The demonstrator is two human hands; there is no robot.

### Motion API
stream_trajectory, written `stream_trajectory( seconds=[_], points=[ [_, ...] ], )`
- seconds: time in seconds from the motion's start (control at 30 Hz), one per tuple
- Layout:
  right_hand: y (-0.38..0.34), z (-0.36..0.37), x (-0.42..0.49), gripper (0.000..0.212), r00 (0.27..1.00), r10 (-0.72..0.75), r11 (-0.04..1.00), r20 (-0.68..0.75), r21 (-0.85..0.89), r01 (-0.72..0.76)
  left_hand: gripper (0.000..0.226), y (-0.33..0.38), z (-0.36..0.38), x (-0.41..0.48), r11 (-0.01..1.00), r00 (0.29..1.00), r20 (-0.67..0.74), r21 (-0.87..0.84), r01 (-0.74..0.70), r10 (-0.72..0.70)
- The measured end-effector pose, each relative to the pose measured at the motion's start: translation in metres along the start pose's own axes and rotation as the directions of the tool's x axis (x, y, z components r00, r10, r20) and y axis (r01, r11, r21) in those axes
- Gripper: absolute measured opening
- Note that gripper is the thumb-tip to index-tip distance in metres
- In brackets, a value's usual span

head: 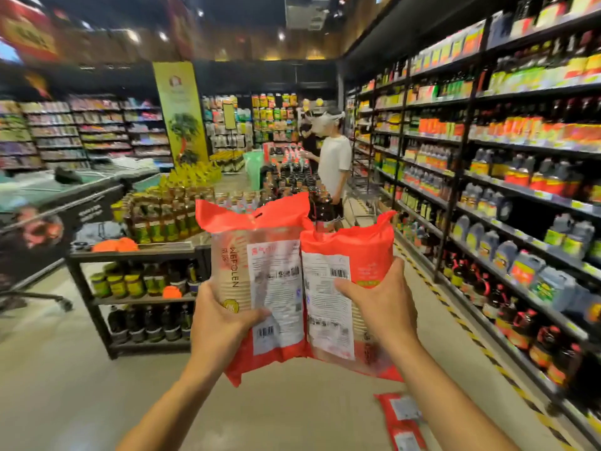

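1. Packs of stacked paper cups, two of them in red-and-clear wrap, are raised side by side in front of the chest: the left pack (260, 271) and the right pack (348, 249) stand near upright, their long edges touching or almost touching
2. Both turn their white printed backs with barcodes toward the camera, which suggests they are held this way to read or compare the print rather than just to carry them
3. The left hand (224, 315) grips the left pack low on its outer side, thumb curled across the front near the lower barcode, fingers hidden behind the wrap
4. The right hand (377, 307) grips the right pack a little below its middle, thumb laid over the edge of the print and the fingers wrapped round the outer side; a one-handed clasp looks enough for so light and soft a bundle
5. Holding low and to the outside leaves most of the print uncovered, probably the reason for that grip
6. More red packs (401, 415) of the same kind lie flat on the floor (97, 385) to the person's right, below the held pair; likely stock waiting to be sorted or shelved
7. Tall shelving (507, 196) full of bottles runs along the right, a low display table (140, 252) loaded with bottles and jars stands ahead on the left, and a person in a white shirt (335, 161) stands further up the aisle
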State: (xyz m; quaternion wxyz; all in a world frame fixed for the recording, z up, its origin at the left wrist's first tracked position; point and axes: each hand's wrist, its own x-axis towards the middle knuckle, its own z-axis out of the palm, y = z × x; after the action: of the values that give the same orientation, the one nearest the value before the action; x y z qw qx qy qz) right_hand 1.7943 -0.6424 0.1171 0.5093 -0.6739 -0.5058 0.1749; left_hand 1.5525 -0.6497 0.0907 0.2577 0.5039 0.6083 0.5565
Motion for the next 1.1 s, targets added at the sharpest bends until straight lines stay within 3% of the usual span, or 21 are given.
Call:
stream_trajectory(
  seconds=[0.3, 0.47, 0.63, 0.8, 1.0, 1.1],
  points=[
    [-0.040, 0.113, 0.076, 0.080, 0.952, -0.168, 0.972, 0.254, 0.204, 0.117, 0.076, -0.014, -0.041, 0.067, 0.992, 0.943, -0.331, 0.112, 0.061, -0.020],
    [-0.076, 0.170, 0.078, 0.102, 0.872, -0.269, 0.945, 0.409, 0.285, 0.157, 0.071, -0.018, -0.081, 0.073, 0.985, 0.872, -0.489, 0.133, 0.112, -0.033],
    [-0.113, 0.222, 0.063, 0.097, 0.779, -0.355, 0.910, 0.518, 0.382, 0.160, 0.070, -0.021, -0.132, 0.072, 0.974, 0.766, -0.642, 0.147, 0.170, -0.037],
    [-0.153, 0.278, 0.038, 0.074, 0.698, -0.437, 0.876, 0.568, 0.445, 0.187, 0.071, -0.034, -0.187, 0.077, 0.963, 0.686, -0.727, 0.168, 0.209, -0.021],
    [-0.199, 0.352, 0.009, 0.084, 0.602, -0.510, 0.845, 0.614, 0.487, 0.219, 0.072, -0.066, -0.249, 0.097, 0.959, 0.616, -0.787, 0.176, 0.221, 0.002],
    [-0.223, 0.394, -0.002, 0.076, 0.576, -0.518, 0.845, 0.633, 0.483, 0.229, 0.075, -0.087, -0.283, 0.119, 0.960, 0.593, -0.805, 0.173, 0.220, 0.009]
  ],
)
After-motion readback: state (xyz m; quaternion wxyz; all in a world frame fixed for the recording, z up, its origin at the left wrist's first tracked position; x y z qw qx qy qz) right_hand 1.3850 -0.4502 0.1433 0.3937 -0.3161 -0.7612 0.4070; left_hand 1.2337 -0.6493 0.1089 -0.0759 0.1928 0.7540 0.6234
